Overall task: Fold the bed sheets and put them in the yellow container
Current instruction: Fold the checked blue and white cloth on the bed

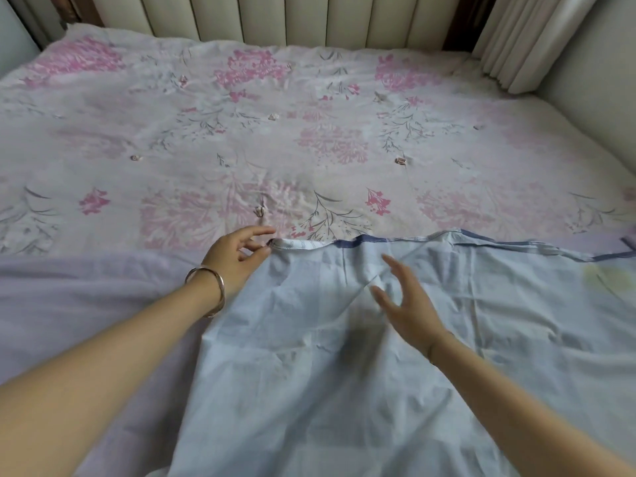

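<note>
A pale blue bed sheet (361, 373) with a dark blue striped hem lies spread and creased over the near half of the bed. My left hand (237, 256), with a bangle on its wrist, sits at the sheet's far left corner, thumb and fingers loosely spread and touching the hem. My right hand (406, 304) hovers just over the middle of the sheet, fingers straight and apart, holding nothing. No yellow container is in view.
A quilt with pink flowers (309, 132) covers the far part of the bed. A lilac cloth (86, 304) lies under the blue sheet at the left. A padded headboard (275, 18) and a curtain (523, 39) stand at the back.
</note>
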A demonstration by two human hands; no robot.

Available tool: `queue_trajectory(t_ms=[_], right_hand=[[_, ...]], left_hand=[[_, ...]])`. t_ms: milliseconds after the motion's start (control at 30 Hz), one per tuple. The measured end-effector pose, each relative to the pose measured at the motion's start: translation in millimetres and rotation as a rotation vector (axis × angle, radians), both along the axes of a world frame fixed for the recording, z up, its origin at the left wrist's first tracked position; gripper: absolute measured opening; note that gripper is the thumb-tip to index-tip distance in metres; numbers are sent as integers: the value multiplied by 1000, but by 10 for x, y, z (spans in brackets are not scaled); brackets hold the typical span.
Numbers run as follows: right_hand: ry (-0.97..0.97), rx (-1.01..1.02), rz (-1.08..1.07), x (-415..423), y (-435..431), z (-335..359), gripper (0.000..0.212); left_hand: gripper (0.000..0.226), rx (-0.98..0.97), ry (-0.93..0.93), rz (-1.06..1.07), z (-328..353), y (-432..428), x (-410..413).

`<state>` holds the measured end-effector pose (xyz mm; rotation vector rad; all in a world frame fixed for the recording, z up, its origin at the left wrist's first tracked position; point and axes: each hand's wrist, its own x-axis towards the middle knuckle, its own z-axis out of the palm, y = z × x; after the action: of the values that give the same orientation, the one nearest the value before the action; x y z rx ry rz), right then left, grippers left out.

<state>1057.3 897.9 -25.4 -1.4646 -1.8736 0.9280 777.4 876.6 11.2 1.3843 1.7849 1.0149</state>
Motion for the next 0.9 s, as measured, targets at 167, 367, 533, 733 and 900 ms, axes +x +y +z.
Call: queue_trajectory(t_ms=[167, 367, 533, 733, 900], right_hand=[[-169, 260, 310, -904, 135, 383, 51], [144, 92, 200, -1022, 245, 762, 5], [270, -113, 195, -1087, 459, 1270, 29], [191, -178, 109, -1192, 759, 1565, 47], [127, -13, 56, -1425, 1043, 1649, 31]], left_hand=[[9, -86, -5, -85, 284, 56, 77], [14, -110, -170, -95, 582, 105, -149], [32, -238, -572, -37, 851, 282, -90], [29, -241, -597, -15, 1279, 620, -193], [28, -42, -391, 157, 1627, 1085, -264]])
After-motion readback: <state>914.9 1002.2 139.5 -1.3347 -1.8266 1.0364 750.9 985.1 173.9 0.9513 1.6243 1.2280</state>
